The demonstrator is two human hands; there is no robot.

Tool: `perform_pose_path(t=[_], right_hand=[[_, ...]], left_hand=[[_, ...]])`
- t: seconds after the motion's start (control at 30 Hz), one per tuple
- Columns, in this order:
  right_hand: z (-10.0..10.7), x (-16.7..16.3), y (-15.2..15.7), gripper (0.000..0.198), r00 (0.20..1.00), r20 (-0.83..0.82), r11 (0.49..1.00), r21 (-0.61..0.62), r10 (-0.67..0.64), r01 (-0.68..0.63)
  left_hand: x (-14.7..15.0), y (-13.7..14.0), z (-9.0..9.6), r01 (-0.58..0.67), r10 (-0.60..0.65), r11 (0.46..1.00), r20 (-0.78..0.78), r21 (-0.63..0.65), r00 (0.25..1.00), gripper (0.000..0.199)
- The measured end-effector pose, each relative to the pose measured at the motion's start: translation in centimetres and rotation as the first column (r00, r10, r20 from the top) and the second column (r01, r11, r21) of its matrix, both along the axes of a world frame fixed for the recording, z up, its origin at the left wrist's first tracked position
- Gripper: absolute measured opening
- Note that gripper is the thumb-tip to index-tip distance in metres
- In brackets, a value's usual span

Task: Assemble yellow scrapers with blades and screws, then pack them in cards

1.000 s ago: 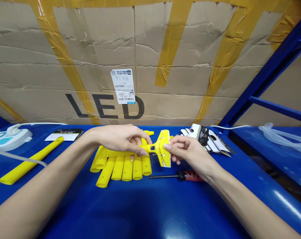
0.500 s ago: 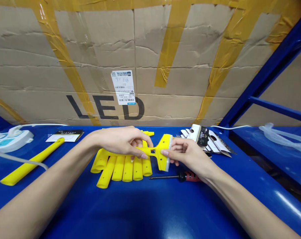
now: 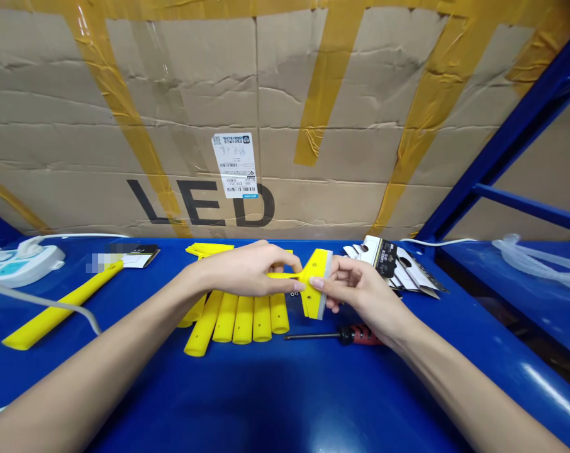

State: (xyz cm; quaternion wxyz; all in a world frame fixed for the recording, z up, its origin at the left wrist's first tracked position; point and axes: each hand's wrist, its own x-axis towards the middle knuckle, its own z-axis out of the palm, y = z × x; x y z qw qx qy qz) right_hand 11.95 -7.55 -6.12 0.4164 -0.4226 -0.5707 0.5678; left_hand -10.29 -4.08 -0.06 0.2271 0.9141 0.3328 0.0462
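A yellow scraper [image 3: 312, 301] with a wide head and a greyish strip along its blade edge is held between both hands above the table. My left hand [image 3: 247, 267] is closed around its narrow neck; most of the handle is hidden behind the fingers. With thumb on the flat face and fingers behind the edge, my right hand [image 3: 360, 286] pinches the head. Beneath the left hand lie several yellow tube handles [image 3: 242, 319] side by side. More yellow scraper parts [image 3: 212, 249] lie behind that wrist. A screwdriver [image 3: 358, 335] with a red and black grip rests below the right hand.
Printed cardboard sleeves [image 3: 407, 270] are piled at the back right. At left, a long yellow handle [image 3: 65, 305] touches a black-and-white card [image 3: 141, 257], near a white power strip [image 3: 34, 264] and cable. A large carton [image 3: 285, 207] walls off the back; a blue post [image 3: 483, 148] slants at right.
My left hand has slid right along the scraper to its neck, covering more of it. The scraper has turned slightly and risen a little; my right hand keeps its pinch on the head.
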Motion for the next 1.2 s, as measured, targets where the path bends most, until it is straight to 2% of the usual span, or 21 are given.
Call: perform_pose_path(t=[0.2, 0.4, 0.53, 0.8, 0.93, 1.0, 1.1, 1.2], right_hand=[[0.0, 0.0, 0.1, 0.040, 1.000, -0.002, 1.000, -0.011, 0.020, -0.020], [0.6, 0.1, 0.0, 0.036, 0.998, 0.049, 0.999, 0.015, 0.046, -0.047], [0.7, 0.2, 0.0, 0.032, 0.997, 0.080, 0.998, 0.058, 0.018, -0.023], [0.5, -0.1, -0.1, 0.035, 0.992, 0.126, 0.997, 0.077, 0.009, -0.019], [0.6, 0.1, 0.1, 0.041, 0.984, 0.167, 0.995, 0.086, -0.065, 0.051], [0.5, 0.3, 0.5, 0.031, 0.955, 0.278, 0.984, 0.166, -0.105, 0.060], [0.4, 0.1, 1.1, 0.004, 0.818, 0.566, 0.936, 0.333, -0.104, -0.112], [0.4, -0.6, 1.4, 0.013, 0.640, 0.755, 0.855, 0.421, -0.146, -0.301]], left_hand=[[0.2, 0.3, -0.7, 0.007, -0.008, 1.000, 0.066, 0.023, 0.998, 0.042], [-0.1, 0.4, -0.5, 0.008, -0.010, 0.999, 0.048, 0.039, 0.999, 0.042], [0.1, 0.2, -0.6, -0.007, 0.003, 0.997, 0.057, 0.071, 0.998, 0.040], [0.0, 0.3, -0.5, -0.005, 0.002, 0.998, 0.048, 0.065, 0.999, 0.049], [-1.5, 0.9, 0.6, -0.102, 0.102, 0.994, -0.013, 0.039, 0.995, 0.046], [-2.4, 1.2, 1.2, -0.170, 0.171, 0.985, -0.071, 0.022, 0.983, 0.043], [-3.6, 1.5, 1.9, -0.259, 0.249, 0.965, -0.153, -0.046, 0.956, 0.044], [-4.1, 1.6, 2.2, -0.289, 0.268, 0.953, -0.180, -0.096, 0.946, 0.046]])
